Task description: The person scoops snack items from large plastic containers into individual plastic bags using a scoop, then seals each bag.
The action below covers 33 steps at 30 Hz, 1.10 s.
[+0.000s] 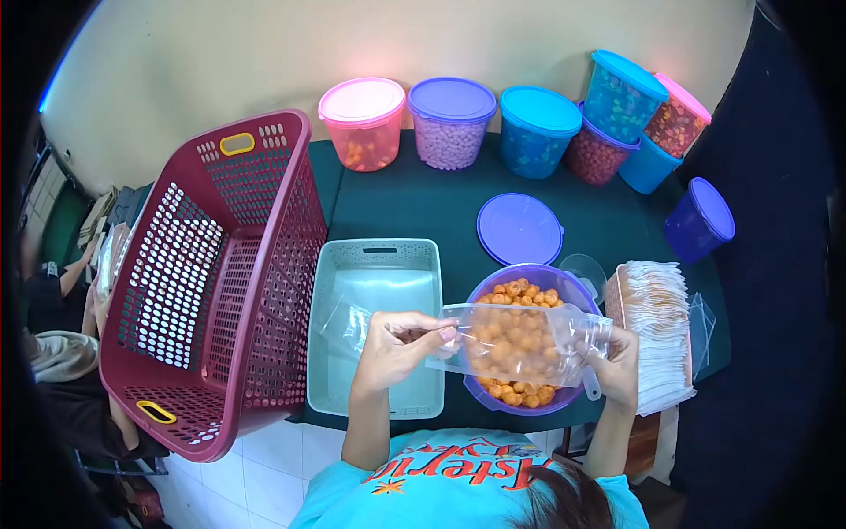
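Observation:
A clear plastic bag [515, 328] is stretched flat between my two hands. My left hand [395, 351] pinches one end of it, thumb on top, over the right side of a mint-green tray [315, 353]. At the other end, my right hand [615, 360] has its fingers closed on the bag. Below the bag stands a purple tub [476, 282] filled with round orange snacks [522, 397], partly seen through the plastic. A translucent handle [591, 384] shows at the tub's right rim, just under my right hand. Another clear bag [346, 324] lies in the tray.
A large maroon basket [256, 291] stands at the left. A purple lid [520, 229] lies behind the tub. To the right, a box holds stacked white-looking packets [654, 335]. Several lidded tubs [451, 123] line the back. Another person's arm [75, 275] shows at far left.

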Each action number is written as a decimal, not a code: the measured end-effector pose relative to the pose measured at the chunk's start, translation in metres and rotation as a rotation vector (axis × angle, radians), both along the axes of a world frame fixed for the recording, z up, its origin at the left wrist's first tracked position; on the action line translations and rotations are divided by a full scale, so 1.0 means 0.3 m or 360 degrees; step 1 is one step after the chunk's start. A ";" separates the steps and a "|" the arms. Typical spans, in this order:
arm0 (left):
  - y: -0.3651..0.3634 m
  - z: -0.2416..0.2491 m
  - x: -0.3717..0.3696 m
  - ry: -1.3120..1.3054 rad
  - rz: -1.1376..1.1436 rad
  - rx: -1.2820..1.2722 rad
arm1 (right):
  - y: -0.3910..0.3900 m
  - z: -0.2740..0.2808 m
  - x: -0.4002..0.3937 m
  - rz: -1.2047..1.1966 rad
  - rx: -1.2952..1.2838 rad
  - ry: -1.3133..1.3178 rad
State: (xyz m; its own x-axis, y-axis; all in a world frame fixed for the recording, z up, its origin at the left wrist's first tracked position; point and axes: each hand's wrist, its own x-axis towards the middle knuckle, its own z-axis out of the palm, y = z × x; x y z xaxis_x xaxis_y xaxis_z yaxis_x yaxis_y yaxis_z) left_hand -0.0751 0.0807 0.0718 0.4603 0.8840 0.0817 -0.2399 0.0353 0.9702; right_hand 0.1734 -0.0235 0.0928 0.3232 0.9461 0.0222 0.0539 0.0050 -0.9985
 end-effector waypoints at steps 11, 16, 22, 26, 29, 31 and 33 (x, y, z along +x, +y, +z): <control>-0.175 0.166 0.159 0.1111 0.0360 0.1422 | -0.010 0.029 0.012 0.0248 -0.0024 -0.0079; -0.249 0.094 0.275 0.1245 0.0058 0.1639 | -0.051 0.045 0.002 0.0460 0.0036 -0.0221; -0.287 0.038 0.230 0.0828 -0.0022 0.1324 | -0.103 0.029 0.048 0.0629 -0.0302 -0.0042; -0.334 0.011 0.144 0.0896 -0.0064 0.1002 | -0.104 0.007 0.093 0.0034 -0.0086 -0.1216; -0.368 -0.028 0.124 0.0859 -0.0114 0.0613 | -0.083 -0.050 0.091 0.0143 -0.0149 -0.1472; -0.376 -0.054 0.134 0.0859 -0.0123 0.0616 | -0.066 -0.058 0.091 0.0153 -0.0156 -0.1640; -0.381 -0.057 0.133 0.1067 -0.0165 0.0717 | -0.050 -0.059 0.097 0.0223 -0.0332 -0.1756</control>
